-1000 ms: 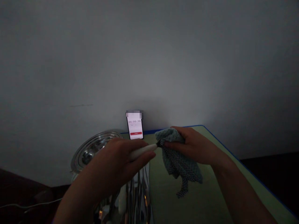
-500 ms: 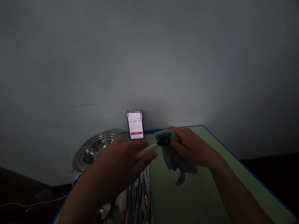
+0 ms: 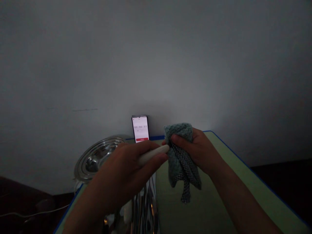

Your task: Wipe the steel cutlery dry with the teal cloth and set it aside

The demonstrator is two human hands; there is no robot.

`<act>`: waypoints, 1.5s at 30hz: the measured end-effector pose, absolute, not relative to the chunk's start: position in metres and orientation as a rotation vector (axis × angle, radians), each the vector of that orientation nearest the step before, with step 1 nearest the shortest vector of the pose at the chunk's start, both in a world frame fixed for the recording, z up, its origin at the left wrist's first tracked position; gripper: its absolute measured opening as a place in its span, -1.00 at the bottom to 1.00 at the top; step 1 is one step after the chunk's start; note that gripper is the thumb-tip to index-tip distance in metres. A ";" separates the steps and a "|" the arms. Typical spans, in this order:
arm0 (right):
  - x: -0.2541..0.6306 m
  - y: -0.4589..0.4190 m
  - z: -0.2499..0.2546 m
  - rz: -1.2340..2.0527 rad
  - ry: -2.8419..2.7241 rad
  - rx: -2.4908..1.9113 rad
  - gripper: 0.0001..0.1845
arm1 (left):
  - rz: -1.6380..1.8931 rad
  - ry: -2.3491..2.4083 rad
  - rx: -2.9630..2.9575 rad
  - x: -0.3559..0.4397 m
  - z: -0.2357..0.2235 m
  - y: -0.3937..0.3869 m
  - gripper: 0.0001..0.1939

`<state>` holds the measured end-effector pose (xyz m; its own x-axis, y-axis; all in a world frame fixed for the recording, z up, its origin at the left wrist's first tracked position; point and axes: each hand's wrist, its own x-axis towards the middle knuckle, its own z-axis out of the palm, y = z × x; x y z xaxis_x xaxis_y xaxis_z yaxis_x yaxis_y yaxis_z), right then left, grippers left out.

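My left hand (image 3: pixel 131 162) is closed around the white handle (image 3: pixel 154 154) of a utensil whose far end is hidden in cloth. A grey-green cleaning cloth (image 3: pixel 179 128) with a black-and-white checked side is gripped in my right hand (image 3: pixel 198 148). The thumb presses the cloth where the handle's tip meets it, and the cloth's lower end hangs down over the table. Below my left hand, several metal utensils (image 3: pixel 146 208) lie side by side, some partly hidden by my forearm.
On the far left of the green table (image 3: pixel 185 217) with blue edging stand nested steel bowls (image 3: pixel 84 162). A phone (image 3: pixel 140 128) showing a running timer leans on the grey wall (image 3: pixel 156 65) behind. A white cable (image 3: pixel 36 214) runs along the lower left.
My right hand has raised the cloth and folded it over the utensil's dark end, which showed before and is now covered. My left hand has shifted slightly right and up.
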<state>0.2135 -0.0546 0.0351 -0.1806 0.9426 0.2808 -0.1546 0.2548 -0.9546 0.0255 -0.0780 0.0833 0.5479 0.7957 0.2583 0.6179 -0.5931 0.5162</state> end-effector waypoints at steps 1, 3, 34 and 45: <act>0.213 -0.055 0.036 1.169 -1.379 -0.823 -0.78 | 0.666 1.166 2.428 0.025 0.084 -0.078 -0.75; 0.212 -0.055 0.037 1.111 -1.401 -0.837 -0.79 | 0.640 1.179 2.422 0.024 0.085 -0.077 -0.74; 0.222 -0.064 0.052 0.586 -1.940 -1.067 -0.73 | 0.372 1.078 2.505 0.023 0.079 -0.076 -0.70; 0.241 -0.071 0.061 0.916 -2.438 -1.039 -0.81 | 0.081 1.136 2.435 0.015 0.079 -0.082 -0.61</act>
